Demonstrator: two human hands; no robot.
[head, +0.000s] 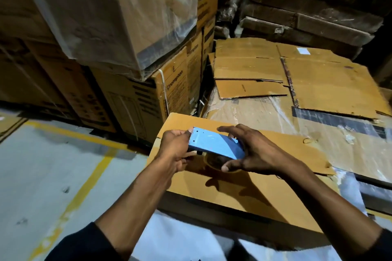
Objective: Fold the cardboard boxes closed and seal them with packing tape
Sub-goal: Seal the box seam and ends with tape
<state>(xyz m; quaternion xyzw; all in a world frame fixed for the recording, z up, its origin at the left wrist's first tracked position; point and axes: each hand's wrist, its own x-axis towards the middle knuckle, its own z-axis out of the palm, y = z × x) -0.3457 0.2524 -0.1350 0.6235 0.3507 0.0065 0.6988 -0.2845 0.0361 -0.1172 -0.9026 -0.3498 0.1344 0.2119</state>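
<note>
- The blue tape dispenser [214,144] is held in the air over the cardboard box [244,193], above the box top's far left part, its toothed cutting edge turned to the left.
- The left hand [176,150] grips the dispenser's toothed end — fingers curled round it from the left, thumb on top near the teeth.
- The right hand [252,152] grasps the other end: fingers spread over the far side, thumb curled under, next to the brown tape roll [214,162] that hangs below the blue plate.
- The box's top flaps lie flat; a torn hole shows near the top's far right edge. No tape strip can be made out on it.
- Flattened cardboard sheets [297,74] lie on plastic-wrapped goods beyond the box's far edge.
- Stacked printed cartons [169,87] stand beside the box's left corner — a plastic-covered carton [118,17] sits on top of them.
- Grey floor [42,165] with yellow lines lies to the left.
</note>
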